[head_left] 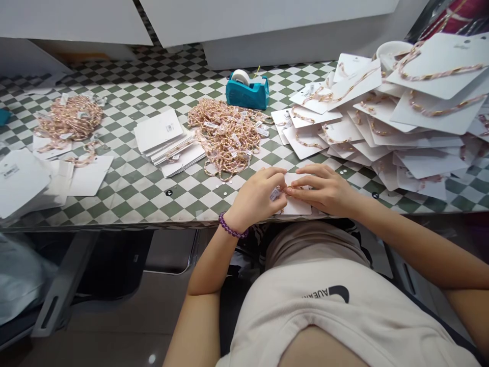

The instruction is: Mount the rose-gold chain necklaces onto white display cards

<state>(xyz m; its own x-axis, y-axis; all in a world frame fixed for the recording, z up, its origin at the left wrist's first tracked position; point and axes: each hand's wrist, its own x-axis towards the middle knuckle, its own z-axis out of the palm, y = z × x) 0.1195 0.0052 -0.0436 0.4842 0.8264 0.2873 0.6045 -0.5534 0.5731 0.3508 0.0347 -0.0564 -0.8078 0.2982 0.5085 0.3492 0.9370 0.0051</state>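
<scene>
Matt paper card [299, 206]; seemingly glossy heaped beads [229, 135].

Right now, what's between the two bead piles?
Head view: a stack of white cards, close beside the middle pile; checkered tablecloth shows between it and the left pile.

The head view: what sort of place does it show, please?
It looks like a jewellery workshop, judging by the bead strands heaped on the table, the white cards stacked beside them, and the tape dispenser.
</scene>
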